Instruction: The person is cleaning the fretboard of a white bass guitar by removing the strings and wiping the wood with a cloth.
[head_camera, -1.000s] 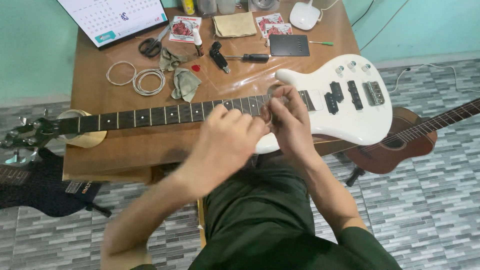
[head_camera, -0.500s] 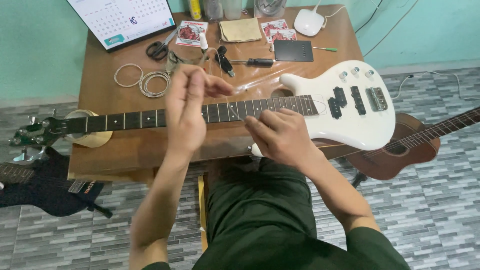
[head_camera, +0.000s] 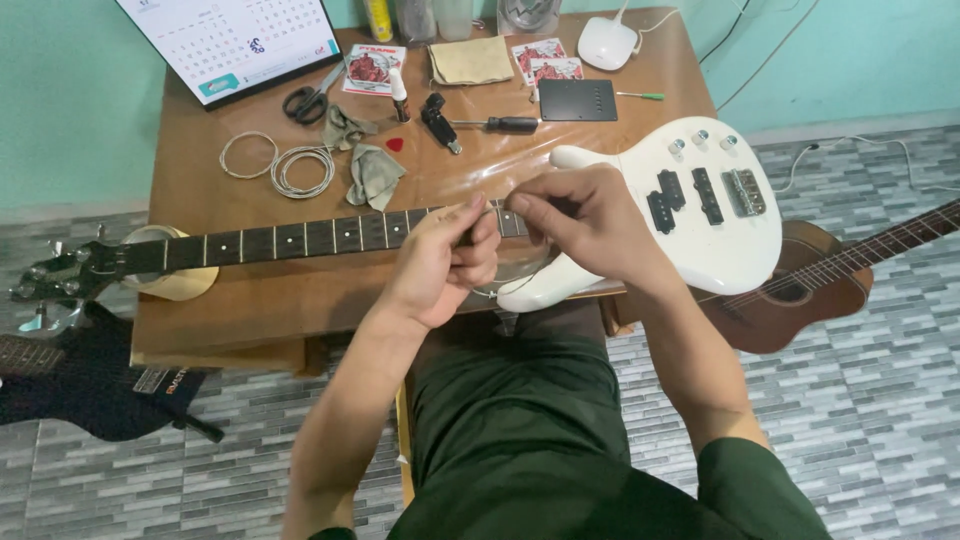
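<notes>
A white bass guitar (head_camera: 720, 225) lies across the wooden table (head_camera: 300, 295), its dark neck (head_camera: 290, 240) running left to the headstock (head_camera: 55, 280). My left hand (head_camera: 440, 265) and my right hand (head_camera: 585, 220) meet over the neck where it joins the body. Both pinch a thin guitar string (head_camera: 515, 285), which curves in a loose loop just below my hands. The fingertips of the two hands nearly touch.
On the table: coiled strings (head_camera: 300, 170), grey cloths (head_camera: 375, 175), a red pick (head_camera: 396, 144), scissors (head_camera: 300, 100), a screwdriver (head_camera: 505, 124), a black plate (head_camera: 578, 100), a calendar (head_camera: 240, 40). A tape roll (head_camera: 180, 285) sits under the neck. A brown guitar (head_camera: 810, 285) and a black guitar (head_camera: 80, 385) flank the table.
My left hand rose high above the neck half a second ago and has come back down beside my right hand. The view has shifted slightly.
</notes>
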